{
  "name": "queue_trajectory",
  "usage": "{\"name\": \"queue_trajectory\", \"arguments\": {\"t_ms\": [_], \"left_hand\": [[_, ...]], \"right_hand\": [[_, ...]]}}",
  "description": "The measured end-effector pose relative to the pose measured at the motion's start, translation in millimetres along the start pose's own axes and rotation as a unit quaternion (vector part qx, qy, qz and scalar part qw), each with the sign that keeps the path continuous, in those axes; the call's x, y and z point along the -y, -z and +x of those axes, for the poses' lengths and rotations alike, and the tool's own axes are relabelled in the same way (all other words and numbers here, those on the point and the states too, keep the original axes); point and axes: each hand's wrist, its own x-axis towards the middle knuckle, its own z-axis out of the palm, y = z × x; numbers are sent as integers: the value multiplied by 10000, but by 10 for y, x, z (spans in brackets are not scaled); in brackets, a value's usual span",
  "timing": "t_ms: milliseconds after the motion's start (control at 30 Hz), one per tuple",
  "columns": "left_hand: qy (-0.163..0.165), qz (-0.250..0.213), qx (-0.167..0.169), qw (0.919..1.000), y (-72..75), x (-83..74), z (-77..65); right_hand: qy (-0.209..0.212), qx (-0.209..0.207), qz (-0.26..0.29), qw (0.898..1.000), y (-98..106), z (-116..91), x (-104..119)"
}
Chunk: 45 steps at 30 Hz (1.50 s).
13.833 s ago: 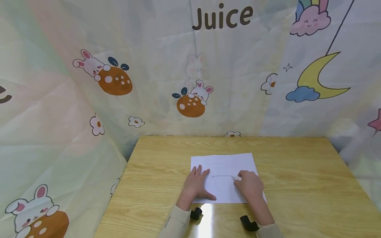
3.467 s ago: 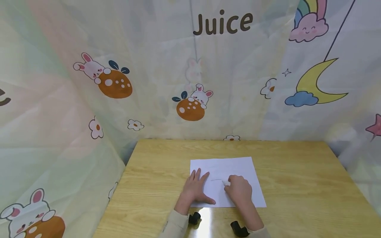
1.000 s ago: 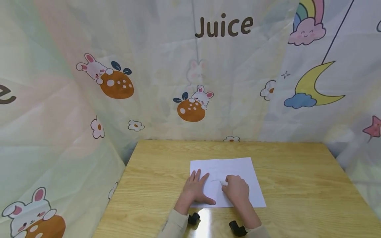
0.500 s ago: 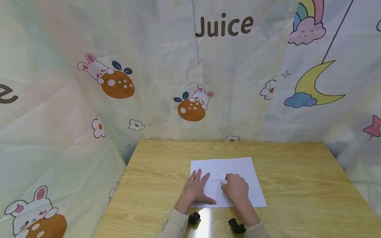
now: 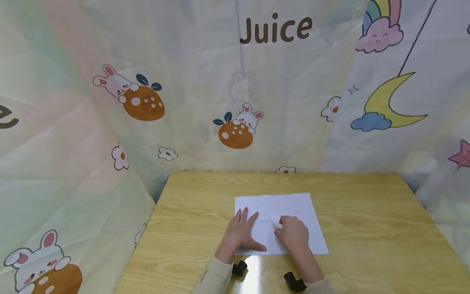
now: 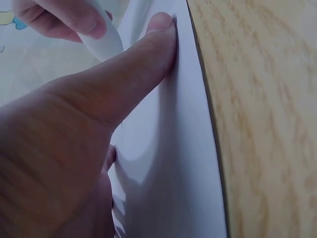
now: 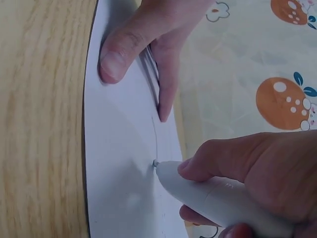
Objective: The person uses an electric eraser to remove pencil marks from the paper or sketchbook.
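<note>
A white sheet of paper [image 5: 290, 204] lies on the wooden table. My left hand [image 5: 240, 233] rests on its left part, fingers and thumb spread. My right hand [image 5: 294, 234] grips a thick white pen-shaped electric eraser [image 7: 213, 196], whose tapered nose points left. Its small tip touches the paper at the right end of a thin grey pencil line [image 7: 155, 134]. The line runs from there toward my left hand. In the left wrist view, the thumb [image 6: 148, 49] presses near the paper's edge, partly in front of the eraser [image 6: 105, 42].
The wooden table [image 5: 371, 220] extends on both sides of the paper. A printed cloth backdrop [image 5: 191, 81] hangs behind and beside it. Black wrist pieces [image 5: 295, 282] stick out beneath the hands, close to the tabletop.
Compared with 13.8 s ago, the pencil line is shorter at its right end and my right hand with the eraser sits farther left. My left hand keeps its place on the paper.
</note>
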Motion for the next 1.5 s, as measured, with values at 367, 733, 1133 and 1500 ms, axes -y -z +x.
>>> {"name": "queue_trajectory", "arguments": {"t_ms": [367, 733, 1133, 1500], "left_hand": [[66, -46, 75, 9999, -36, 22, 12], [136, -103, 122, 9998, -153, 46, 42], [50, -23, 113, 9999, -117, 25, 25], [26, -68, -86, 9999, -234, 88, 82]], "right_hand": [[-47, 66, -32, 10000, -20, 39, -22], [-11, 50, -12, 10000, -15, 39, -34], [5, 26, 192, 9998, 6, 40, -90], [83, 34, 47, 9999, 31, 87, -46]]}}
